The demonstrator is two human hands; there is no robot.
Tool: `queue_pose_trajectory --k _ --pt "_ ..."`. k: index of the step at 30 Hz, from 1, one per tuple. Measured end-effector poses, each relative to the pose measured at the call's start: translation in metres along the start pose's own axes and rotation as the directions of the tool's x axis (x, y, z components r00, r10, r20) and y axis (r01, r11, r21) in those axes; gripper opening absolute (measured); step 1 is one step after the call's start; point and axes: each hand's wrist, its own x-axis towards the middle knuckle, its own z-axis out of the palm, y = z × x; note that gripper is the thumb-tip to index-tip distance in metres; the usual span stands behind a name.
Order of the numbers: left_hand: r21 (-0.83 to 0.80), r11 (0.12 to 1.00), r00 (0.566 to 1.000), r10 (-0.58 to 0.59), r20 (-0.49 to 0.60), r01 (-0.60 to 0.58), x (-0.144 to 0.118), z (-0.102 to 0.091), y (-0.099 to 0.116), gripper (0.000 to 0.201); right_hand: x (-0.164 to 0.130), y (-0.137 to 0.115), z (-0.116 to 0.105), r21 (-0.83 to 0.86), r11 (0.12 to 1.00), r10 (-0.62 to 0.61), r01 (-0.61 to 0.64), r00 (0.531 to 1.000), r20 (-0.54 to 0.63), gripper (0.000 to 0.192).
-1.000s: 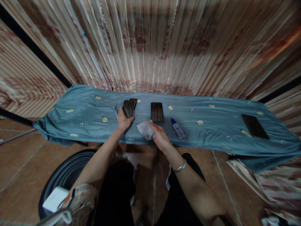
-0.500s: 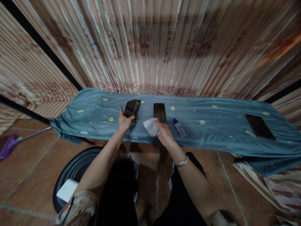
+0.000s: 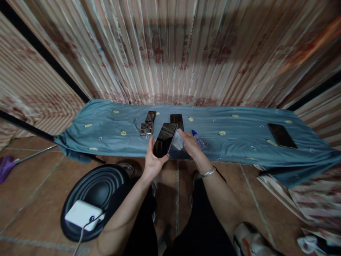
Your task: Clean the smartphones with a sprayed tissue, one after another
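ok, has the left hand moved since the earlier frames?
Yes. Measured against the blue-capped bottle on the blue cloth, the left hand has shifted right, closer to the bottle, and back toward the person, carrying the black phone.

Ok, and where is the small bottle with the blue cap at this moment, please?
In the head view, the small bottle lies right of centre on the blue cloth, just right of the right hand, which holds the white wipe.

Black phone (image 3: 165,140), whitish wipe (image 3: 178,140)
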Motion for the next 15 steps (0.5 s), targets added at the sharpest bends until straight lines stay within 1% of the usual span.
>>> queue_pose_trajectory --k 2,5,7,9,11,13,14,15 --pt "0.061 0.998 0.999 0.015 0.029 -0.017 -0.007 0.002 -0.006 0.103 -0.001 -0.002 -0.007 -0.061 0.998 -0.027 0.028 1.000 0.006 0.032" --pt "0.155 0.986 0.997 0.043 0.064 -0.053 -0.011 0.002 -0.011 0.104 -0.002 -0.003 -0.014 -0.083 0.995 -0.048 0.047 0.999 -0.008 0.033" --pt "0.202 0.977 0.995 0.049 0.083 -0.065 -0.011 0.001 -0.011 0.104 -0.002 -0.002 -0.018 -0.091 0.995 -0.031 0.031 1.000 0.000 0.034" --pt "0.198 0.978 0.994 0.036 0.104 -0.056 -0.011 0.001 -0.011 0.106 -0.002 0.000 -0.020 -0.100 0.995 -0.010 0.010 1.000 0.005 0.033" --pt "0.108 0.994 0.993 -0.007 0.120 -0.006 -0.011 0.001 -0.011 0.112 -0.001 0.001 -0.021 -0.094 0.996 -0.004 0.003 1.000 -0.011 0.030" --pt "-0.066 0.992 0.989 -0.100 0.113 0.108 -0.009 0.000 -0.012 0.114 0.000 0.002 -0.021 -0.061 0.998 -0.014 0.012 0.999 -0.031 0.025" --pt "-0.164 0.969 0.980 -0.169 0.104 0.184 -0.008 -0.001 -0.012 0.110 0.000 0.002 -0.021 -0.041 0.999 -0.019 0.018 0.999 -0.038 0.023" --pt "-0.254 0.931 0.965 -0.243 0.103 0.261 -0.007 -0.002 -0.011 0.100 0.000 0.002 -0.021 -0.022 0.999 -0.028 0.027 0.999 -0.046 0.022"
